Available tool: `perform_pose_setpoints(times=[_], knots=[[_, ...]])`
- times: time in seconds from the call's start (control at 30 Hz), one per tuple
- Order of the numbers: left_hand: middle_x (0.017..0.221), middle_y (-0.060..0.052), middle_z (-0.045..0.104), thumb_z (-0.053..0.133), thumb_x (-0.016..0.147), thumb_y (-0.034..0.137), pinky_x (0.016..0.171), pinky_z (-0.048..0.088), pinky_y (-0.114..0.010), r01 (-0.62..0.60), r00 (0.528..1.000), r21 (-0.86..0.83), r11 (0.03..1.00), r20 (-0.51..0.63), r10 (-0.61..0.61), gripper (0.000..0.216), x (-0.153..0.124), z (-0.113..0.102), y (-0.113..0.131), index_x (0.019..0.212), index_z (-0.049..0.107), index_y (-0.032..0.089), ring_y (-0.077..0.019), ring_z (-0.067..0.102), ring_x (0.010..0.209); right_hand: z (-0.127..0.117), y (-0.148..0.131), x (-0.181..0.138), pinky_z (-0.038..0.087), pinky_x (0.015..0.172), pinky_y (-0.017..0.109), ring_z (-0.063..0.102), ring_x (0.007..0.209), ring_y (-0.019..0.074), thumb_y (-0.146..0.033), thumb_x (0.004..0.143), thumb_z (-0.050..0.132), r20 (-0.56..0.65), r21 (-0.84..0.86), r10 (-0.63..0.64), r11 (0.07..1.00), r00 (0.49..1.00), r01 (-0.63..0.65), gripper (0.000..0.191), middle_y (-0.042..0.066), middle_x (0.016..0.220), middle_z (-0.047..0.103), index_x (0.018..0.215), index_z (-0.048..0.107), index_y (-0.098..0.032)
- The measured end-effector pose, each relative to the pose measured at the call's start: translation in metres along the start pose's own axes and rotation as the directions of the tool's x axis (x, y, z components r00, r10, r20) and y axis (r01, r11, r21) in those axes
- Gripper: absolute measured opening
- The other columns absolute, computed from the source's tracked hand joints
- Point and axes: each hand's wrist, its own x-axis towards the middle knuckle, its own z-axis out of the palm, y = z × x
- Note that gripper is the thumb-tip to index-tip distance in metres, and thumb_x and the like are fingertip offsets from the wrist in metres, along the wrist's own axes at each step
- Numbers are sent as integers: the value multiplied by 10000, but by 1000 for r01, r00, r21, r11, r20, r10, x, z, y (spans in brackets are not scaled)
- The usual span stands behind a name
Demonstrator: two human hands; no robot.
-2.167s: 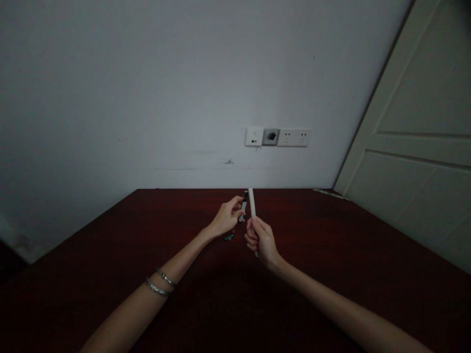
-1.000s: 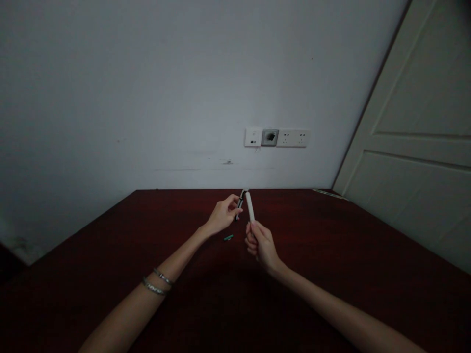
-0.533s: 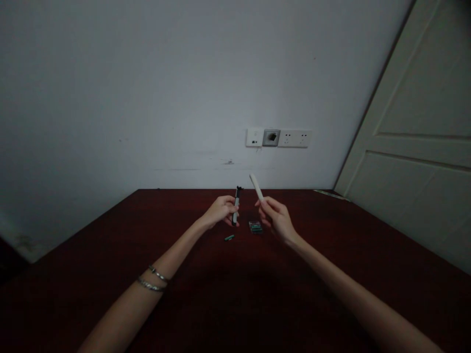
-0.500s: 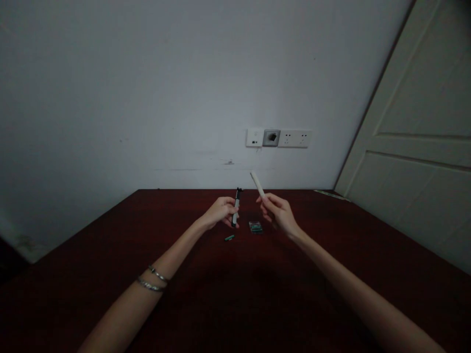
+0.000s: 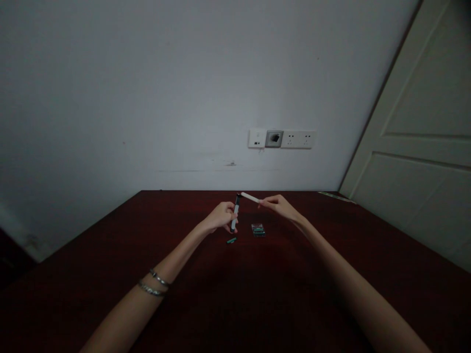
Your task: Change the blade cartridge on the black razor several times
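Note:
My left hand [image 5: 222,216] is closed around a razor handle [image 5: 235,215], pale on its grip with a dark neck. The handle stands nearly upright, its black top end pointing away from me. Between the fingertips of my right hand [image 5: 277,203] is a slim white stick [image 5: 250,197], whose exact kind I cannot make out. Its far tip meets or nearly meets the top of the razor handle. A small green and black piece [image 5: 231,240], resembling a razor cartridge, lies just below my left hand. Right of it rests a clear plastic case [image 5: 258,230] with green pieces inside.
The dark red tabletop [image 5: 257,294] runs back to a pale wall [image 5: 184,98]. Sockets and switch plates [image 5: 298,139] are set in the wall. A light panelled door [image 5: 415,147] stands at the right, with a thin strip [image 5: 336,197] near the table's back right edge.
My right hand has tipped the white stick from steep to nearly level and brought its tip to the razor handle's top. My left hand keeps its hold. The view has shifted slightly.

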Motion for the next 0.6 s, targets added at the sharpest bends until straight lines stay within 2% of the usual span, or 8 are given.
perform_pose_setpoints(times=[0.17, 0.3, 0.47, 0.6], knots=[[619, 12, 557, 430, 756, 57, 395, 491, -225, 14, 1000, 27, 1000, 17, -14, 121, 1, 1, -4, 846, 441, 138, -118, 584, 416, 0, 1, 1, 184, 453, 237, 308, 451, 81, -476, 737, 553, 42, 47, 11, 999, 999, -13, 368, -29, 460, 425, 690, 716, -149], [632, 8, 557, 403, 761, 40, 393, 493, -227, 20, 999, 56, 998, 45, -23, 127, 0, 3, -3, 839, 440, 132, -118, 586, 424, 2, 3, 5, 196, 471, 236, 321, 478, 83, -489, 742, 544, 79, 10, -19, 1000, 997, 18, 392, -23, 491, 446, 706, 710, -137], [641, 7, 562, 421, 756, 37, 398, 489, -217, 25, 1000, 88, 996, 16, -26, 135, 2, -1, -5, 848, 440, 133, -109, 582, 427, -4, 10, 4, 199, 471, 242, 291, 471, 79, -514, 744, 531, 101, -10, 52, 999, 993, -52, 432, -30, 487, 410, 728, 694, -113], [629, 16, 555, 439, 751, 39, 414, 492, -227, 23, 1000, 80, 997, 18, -25, 143, 3, 1, -8, 850, 427, 141, -101, 570, 413, 3, 5, 5, 212, 478, 243, 327, 498, 89, -546, 743, 519, 117, -19, 19, 1000, 993, -17, 460, -17, 523, 439, 731, 689, -119]])
